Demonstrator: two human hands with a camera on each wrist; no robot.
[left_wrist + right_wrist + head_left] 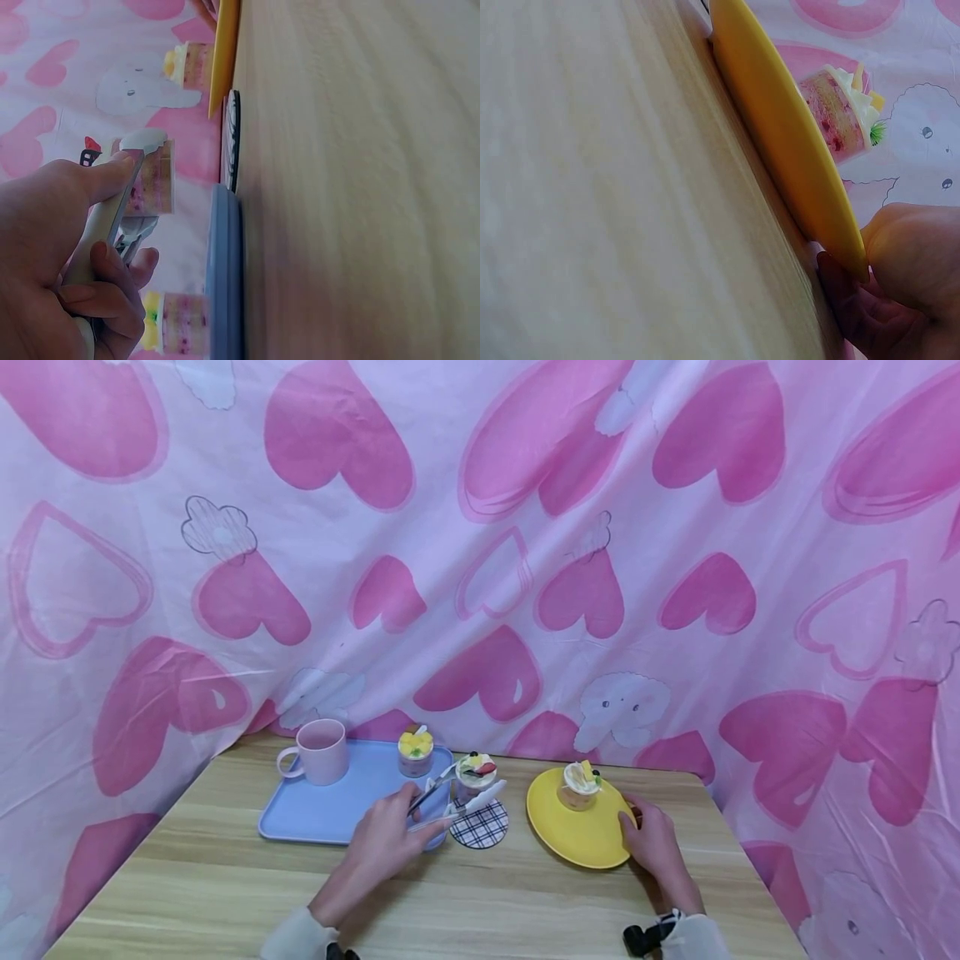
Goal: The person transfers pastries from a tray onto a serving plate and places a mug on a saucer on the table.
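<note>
My left hand (386,835) grips a pair of tongs (112,214) with pale tips. Between the tips sits a clear dessert cup (474,773) topped with cream, a red strawberry piece and a dark berry. In the left wrist view this cup hangs above the level of the tray and coaster. My right hand (655,839) pinches the right rim of a yellow plate (577,843), thumb on top and fingers beneath. On that plate stands another dessert cup (580,785) with cream and yellow fruit; its layered cake shows in the right wrist view.
A blue tray (322,814) lies at the left, bearing a pink mug (324,753) and a dessert cup with yellow fruit (416,752). Between tray and plate is a round checked coaster (482,827). A pink heart-patterned curtain (480,568) hangs behind the wooden table (480,902).
</note>
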